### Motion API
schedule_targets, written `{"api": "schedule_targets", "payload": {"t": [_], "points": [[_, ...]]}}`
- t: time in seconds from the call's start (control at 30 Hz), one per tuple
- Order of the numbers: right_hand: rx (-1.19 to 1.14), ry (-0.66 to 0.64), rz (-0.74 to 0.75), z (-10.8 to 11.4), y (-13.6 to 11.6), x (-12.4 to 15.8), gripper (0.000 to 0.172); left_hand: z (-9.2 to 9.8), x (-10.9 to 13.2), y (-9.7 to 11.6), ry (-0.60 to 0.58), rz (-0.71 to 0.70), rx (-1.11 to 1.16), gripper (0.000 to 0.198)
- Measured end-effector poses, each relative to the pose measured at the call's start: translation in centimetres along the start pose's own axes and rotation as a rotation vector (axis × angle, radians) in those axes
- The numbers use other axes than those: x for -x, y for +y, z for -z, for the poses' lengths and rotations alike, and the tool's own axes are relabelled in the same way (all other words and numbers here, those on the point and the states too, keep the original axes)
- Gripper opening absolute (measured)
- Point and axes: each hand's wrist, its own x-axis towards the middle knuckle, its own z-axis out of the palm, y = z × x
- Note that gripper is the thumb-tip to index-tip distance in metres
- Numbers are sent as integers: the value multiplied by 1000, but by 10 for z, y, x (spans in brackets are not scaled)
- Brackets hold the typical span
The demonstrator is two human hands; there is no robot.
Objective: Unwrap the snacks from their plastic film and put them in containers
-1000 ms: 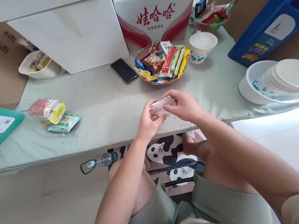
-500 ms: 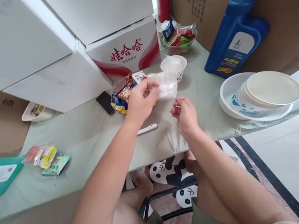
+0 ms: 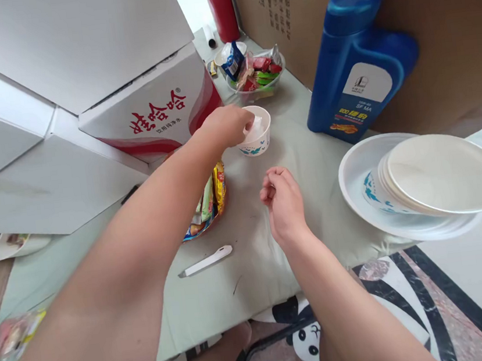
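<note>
My left hand (image 3: 226, 125) reaches far forward over a small white paper cup (image 3: 259, 141) with a blue pattern. Its fingers are closed on a clear plastic wrapper (image 3: 256, 125) at the cup's mouth. My right hand (image 3: 284, 201) hovers above the pale green tablecloth (image 3: 299, 156) in front of the cup, fingers loosely curled with nothing visible in them. A white plastic utensil (image 3: 207, 261) lies on the cloth near the front edge. A bowl of wrapped snacks (image 3: 209, 205) sits partly hidden under my left forearm.
White cartons (image 3: 82, 106) with red lettering stand at the back left. A large blue jug (image 3: 354, 67) leans against cardboard at right. Stacked white plates and bowls (image 3: 425, 181) rest at the right edge. A second snack bowl (image 3: 258, 73) is at the back.
My left hand carried the clear wrapper away from my right hand and forward to the paper cup. The white utensil now lies on the cloth. My view swung right.
</note>
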Motion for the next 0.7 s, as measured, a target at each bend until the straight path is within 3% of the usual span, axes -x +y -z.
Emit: {"api": "schedule_targets", "payload": {"t": [0.13,0.33,0.47,0.63,0.7], "points": [[-2,7,-57,-4,1,4,23,2,-19,16,-133,-53,-113,25],[26,0,-73,-8,6,7,21,9,-34,43,-196,73,-234,30],[30,5,-79,-8,5,5,21,18,-30,43,-81,64,-187,32],[-1,17,-66,-6,-1,6,22,12,-14,26,229,-108,40,16],[1,18,-61,-6,-2,7,22,7,-5,27,226,-130,139,11]]}}
